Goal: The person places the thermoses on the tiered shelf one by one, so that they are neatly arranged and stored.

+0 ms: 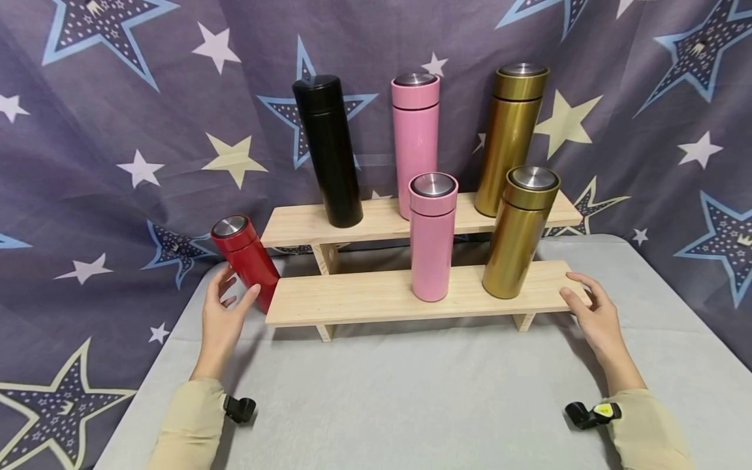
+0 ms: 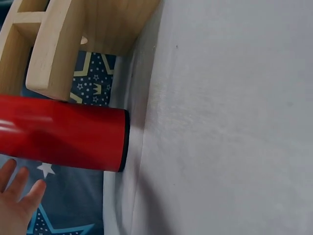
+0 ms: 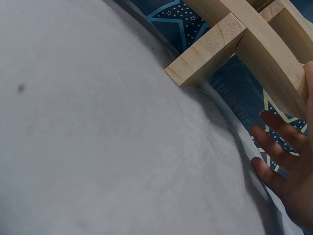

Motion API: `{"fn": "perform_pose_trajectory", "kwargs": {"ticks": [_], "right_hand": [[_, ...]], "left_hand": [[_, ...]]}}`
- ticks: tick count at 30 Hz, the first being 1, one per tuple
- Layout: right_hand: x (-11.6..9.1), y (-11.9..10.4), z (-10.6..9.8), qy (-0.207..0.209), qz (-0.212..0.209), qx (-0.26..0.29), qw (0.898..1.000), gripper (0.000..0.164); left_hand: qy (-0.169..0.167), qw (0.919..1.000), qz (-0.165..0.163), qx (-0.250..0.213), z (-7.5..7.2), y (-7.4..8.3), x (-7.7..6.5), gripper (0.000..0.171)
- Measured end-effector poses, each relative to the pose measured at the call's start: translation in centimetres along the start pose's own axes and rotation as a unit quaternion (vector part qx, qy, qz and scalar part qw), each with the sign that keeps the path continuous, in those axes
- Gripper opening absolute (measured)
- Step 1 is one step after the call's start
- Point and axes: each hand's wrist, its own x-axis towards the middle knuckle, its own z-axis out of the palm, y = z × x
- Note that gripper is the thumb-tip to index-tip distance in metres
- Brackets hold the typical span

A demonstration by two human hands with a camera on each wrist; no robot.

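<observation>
A red thermos bottle stands at the left end of a two-step wooden shelf. Beside it is my left hand, thumb and fingers spread; in the left wrist view those fingers lie just off the bottle's side. My right hand is at the right end of the lower step, its thumb against the wood and the other fingers loosely extended past the end. On the lower step stand a pink thermos and a gold thermos.
The upper step carries a black thermos, a taller pink thermos and a taller gold thermos. A grey cloth covers the table. Behind it hangs a star-patterned curtain.
</observation>
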Motion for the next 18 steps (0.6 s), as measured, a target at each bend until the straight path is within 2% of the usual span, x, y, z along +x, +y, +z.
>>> {"fn": "perform_pose_trajectory", "kwargs": {"ticks": [12, 18], "right_hand": [[-0.1, -0.1, 0.0, -0.003, -0.007, 0.019, 1.0, 0.041], [-0.1, -0.1, 0.1, -0.003, -0.01, 0.021, 1.0, 0.041]], "left_hand": [[-0.019, 0.9998, -0.001, -0.006, 1.3, -0.3, 1.5, 0.088], [-0.011, 0.9999, -0.007, 0.002, 1.9, -0.6, 2.4, 0.095]]}}
